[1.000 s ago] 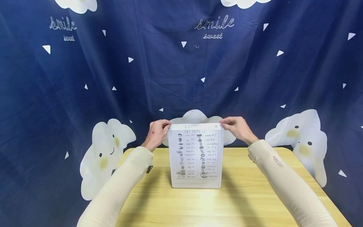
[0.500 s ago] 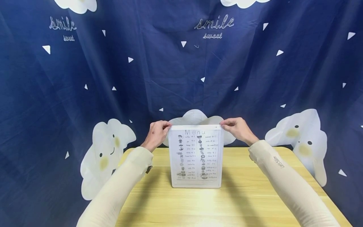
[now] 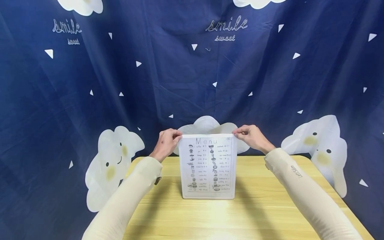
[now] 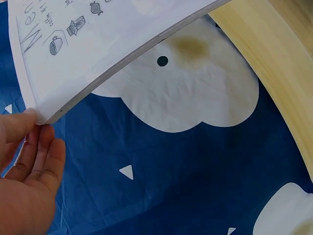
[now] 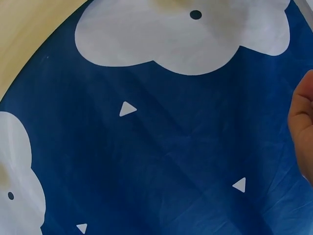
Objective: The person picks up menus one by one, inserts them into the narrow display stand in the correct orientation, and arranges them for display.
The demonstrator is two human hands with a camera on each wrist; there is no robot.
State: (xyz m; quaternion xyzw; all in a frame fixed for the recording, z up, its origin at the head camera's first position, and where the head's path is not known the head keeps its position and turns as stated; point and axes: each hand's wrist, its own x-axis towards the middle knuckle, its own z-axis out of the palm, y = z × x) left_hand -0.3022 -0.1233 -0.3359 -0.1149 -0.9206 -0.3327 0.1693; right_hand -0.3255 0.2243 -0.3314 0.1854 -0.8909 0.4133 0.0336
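Observation:
A white menu board [image 3: 208, 166] stands upright on its lower edge on the wooden table, leaning slightly, with its pencilled "Menu" list and small food drawings facing the head camera. My left hand [image 3: 168, 141] pinches its upper left corner. In the left wrist view, the thumb of that left hand [image 4: 32, 171] lies on the front of the board [image 4: 117, 29], with the fingers behind the corner. At the upper right corner, my right hand [image 3: 252, 136] pinches the edge between thumb and fingertips. Only part of the right hand [image 5: 302, 127] enters the right wrist view; its grip is cut off there.
The light wooden table [image 3: 210, 220] spreads around the board, its far edge just behind. Beyond hangs a dark blue curtain [image 3: 180, 73] printed with white clouds, triangles and the words "smile sweet". Shadows of both arms fall across the tabletop.
The board's top has tipped away from me, so the heading "Menu" shows fully and its top edge face looks thinner. Both hands have kept their hold and lowered slightly.

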